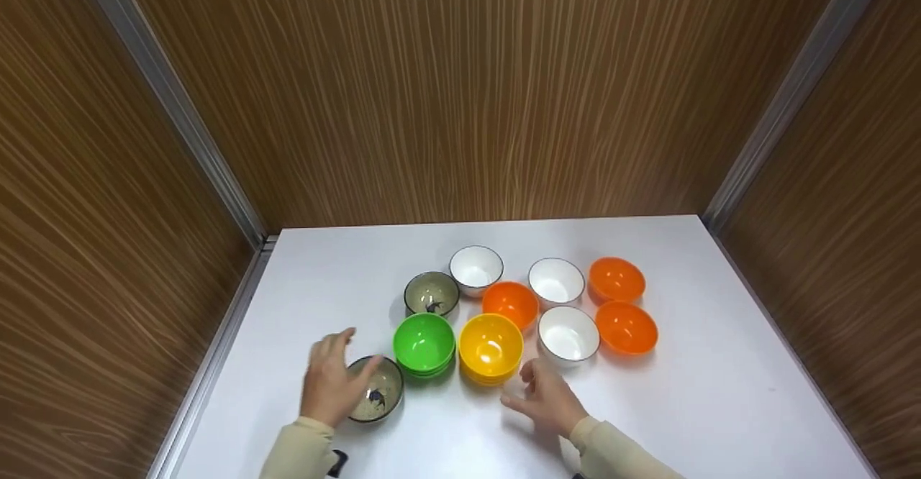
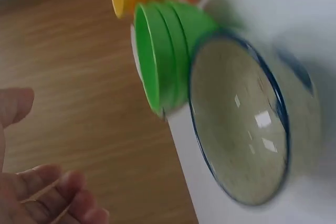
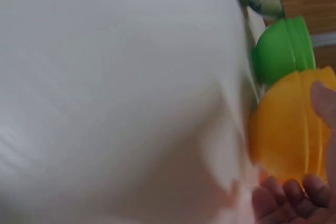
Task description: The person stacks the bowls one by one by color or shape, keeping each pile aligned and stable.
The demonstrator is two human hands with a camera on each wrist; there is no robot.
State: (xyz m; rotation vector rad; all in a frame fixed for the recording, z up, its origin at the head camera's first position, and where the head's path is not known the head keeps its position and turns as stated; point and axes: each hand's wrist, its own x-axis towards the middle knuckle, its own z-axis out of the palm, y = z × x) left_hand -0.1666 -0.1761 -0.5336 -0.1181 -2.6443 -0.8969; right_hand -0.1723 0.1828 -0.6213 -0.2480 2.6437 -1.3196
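My left hand [image 1: 332, 382] hovers at the left side of a greyish bowl [image 1: 381, 393] with a dark rim and a dark figure inside. Its thumb and fingers are spread, holding nothing; in the left wrist view that bowl [image 2: 236, 124] stands apart from the fingers. To the right of it is a stack of green bowls [image 1: 424, 344], then a stack of yellow bowls [image 1: 491, 346]. My right hand [image 1: 547, 396] is just below and right of the yellow stack, thumb and fingers apart. Seen from the right wrist, thumb and fingers lie near the yellow bowls [image 3: 281, 124]; contact is unclear.
Behind the stacks are a second greyish bowl [image 1: 432, 293], an orange bowl [image 1: 509, 305] and a white bowl [image 1: 476, 267]. Two white bowls [image 1: 568, 333] and two orange bowls [image 1: 626, 328] stand to the right. Wood-grain panels [image 1: 475, 105] enclose the white table [image 1: 719, 393].
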